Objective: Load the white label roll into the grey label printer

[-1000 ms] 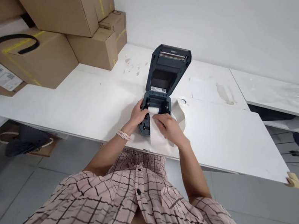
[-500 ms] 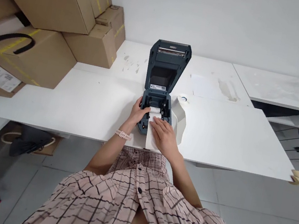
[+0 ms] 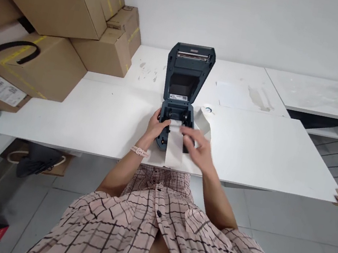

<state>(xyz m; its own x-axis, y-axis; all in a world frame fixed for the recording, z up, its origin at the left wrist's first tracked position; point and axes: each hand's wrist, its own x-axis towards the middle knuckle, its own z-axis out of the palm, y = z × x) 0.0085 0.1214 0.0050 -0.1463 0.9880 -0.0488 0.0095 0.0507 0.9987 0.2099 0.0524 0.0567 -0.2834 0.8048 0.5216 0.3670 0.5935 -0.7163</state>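
Plainly, the paper strip [image 3: 174, 149] trails out of the open label printer [image 3: 177, 115] and over the table [image 3: 92, 118] edge. It looks thin, light and limp, easily creased, so it is best pinched at its side edges. The left hand [image 3: 156, 126] clasps the printer's left wall, and the blurred right hand [image 3: 200, 149] hovers beside the strip, fingers loosely spread.
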